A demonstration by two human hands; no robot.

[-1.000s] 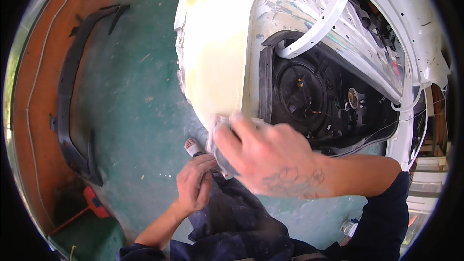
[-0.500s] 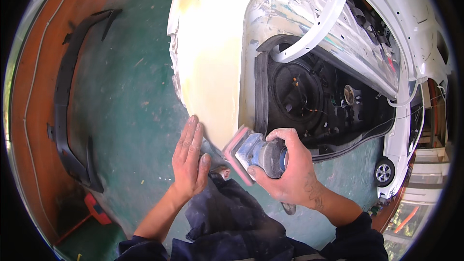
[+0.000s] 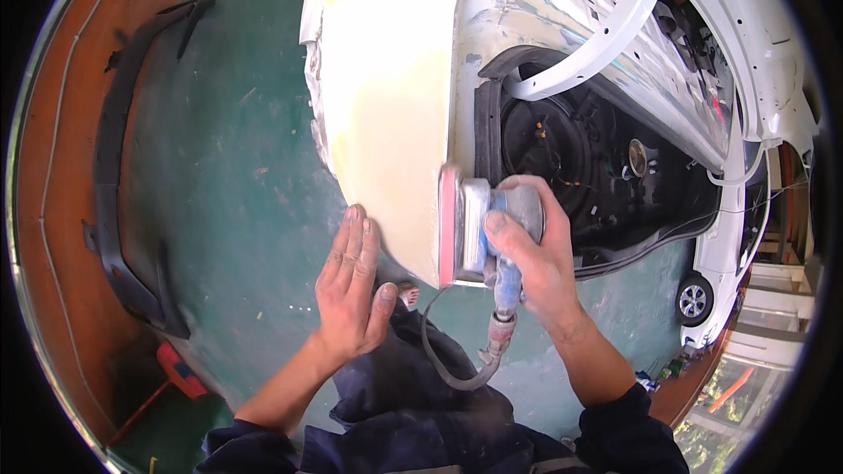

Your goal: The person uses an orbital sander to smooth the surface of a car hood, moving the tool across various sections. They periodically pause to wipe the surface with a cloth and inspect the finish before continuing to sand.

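My left hand point(image 3: 351, 290) lies with straight fingers against the lower-left edge of a pale yellow-and-white body panel point(image 3: 386, 123). My right hand point(image 3: 544, 263) grips a dusty blue-and-gray power sander point(image 3: 514, 211). Its pink pad point(image 3: 447, 224) stands on edge at the panel's right border, beside the black open compartment point(image 3: 571, 158); I cannot tell whether it touches. A gray hose point(image 3: 457, 382) loops down from the sander. Above the compartment is a white curved arm point(image 3: 606, 44) in front of scuffed metal.
A dark bumper point(image 3: 110, 175) lies along the orange floor strip at the left, near a red long-handled tool point(image 3: 176, 369). Green floor point(image 3: 219, 167) surrounds the panel. A white car with a wheel point(image 3: 694, 298) stands at the right. My foot point(image 3: 407, 295) shows below the panel.
My right hand has turned the sander and, since half a second ago, raised it along the panel's right border. My left hand has risen to the panel edge since a second ago, fingers straightened.
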